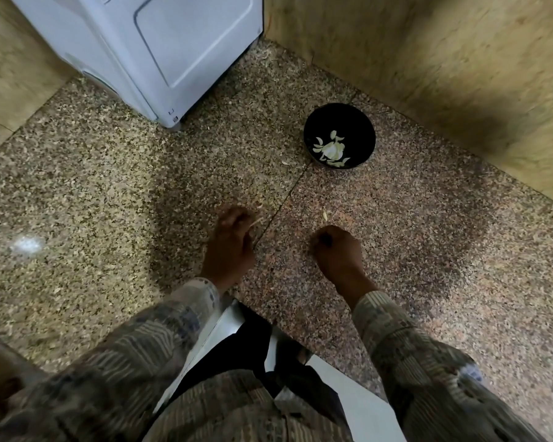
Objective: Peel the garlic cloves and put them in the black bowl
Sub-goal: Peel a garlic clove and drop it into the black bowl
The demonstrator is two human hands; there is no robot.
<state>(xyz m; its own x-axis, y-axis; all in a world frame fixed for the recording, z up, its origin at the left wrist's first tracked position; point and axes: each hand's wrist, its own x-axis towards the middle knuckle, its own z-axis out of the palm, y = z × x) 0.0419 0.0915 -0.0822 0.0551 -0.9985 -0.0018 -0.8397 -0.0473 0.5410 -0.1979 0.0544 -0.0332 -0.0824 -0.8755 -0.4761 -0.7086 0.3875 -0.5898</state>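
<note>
- Granite worktop [109, 186]: speckled brown-grey, with one seam running from the middle toward the back. It carries everything listed here.
- Black bowl [339, 116]: upright, toward the back right corner of the worktop, near the tiled wall [460, 74].
- Peeled cloves [332, 148]: a pale heap on the bowl's floor, several crescents round one larger lump.
- Left hand [232, 244]: over the middle of the worktop, just left of the seam. The fingers are curled and pinch a pale sliver [255, 222] that pokes out to the right. It is probably a strip of skin, but too blurred to be sure.
- Right hand [337, 250]: right of the seam, knuckles up, fingers tucked under in a loose fist. Whatever is inside is hidden, so I cannot tell whether it holds a clove.
- Loose scrap [325, 215]: lying on the worktop just beyond the right hand's knuckles, between that hand and the bowl. Clove or husk, I cannot tell.
- Second scrap [286, 162]: just beside the bowl on its near left side.
- White appliance [141, 59]: at the back left corner.
- Bearing for the drop, as a judgement: the bowl lies beyond the right hand and slightly to its right, well apart from both hands. The right hand is the nearer and has a straight forward reach, while the left would have to cross the seam.
</note>
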